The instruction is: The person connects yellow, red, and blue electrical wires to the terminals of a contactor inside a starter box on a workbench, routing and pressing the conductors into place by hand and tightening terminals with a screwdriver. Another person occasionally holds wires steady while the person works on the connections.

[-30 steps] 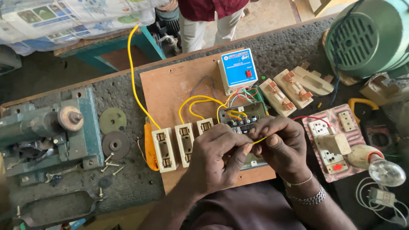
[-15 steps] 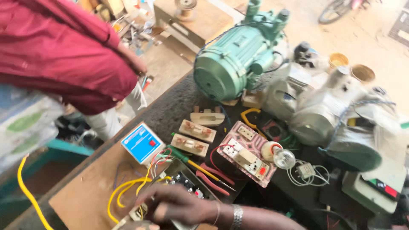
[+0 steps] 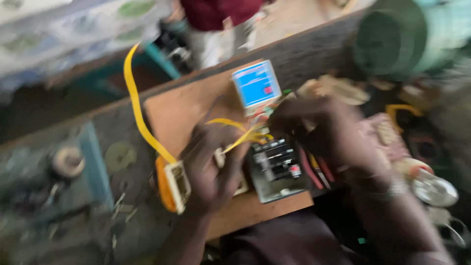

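**Wiring at the breaker block on the board**

Flat brown wooden board [image 3: 196, 105], carrying dark multi-way breaker block [image 3: 277, 164] at centre. Left hand [image 3: 213, 167] pinching thin yellow wire [image 3: 235, 142] beside block; right hand [image 3: 319, 130] curled over top terminals, grip blurred. Best done slowly, wire kept taut

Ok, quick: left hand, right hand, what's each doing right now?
Left hand: fingers curled at the yellow wire; grip too blurred to tell.
Right hand: over the black breaker block; open or closed cannot be told.
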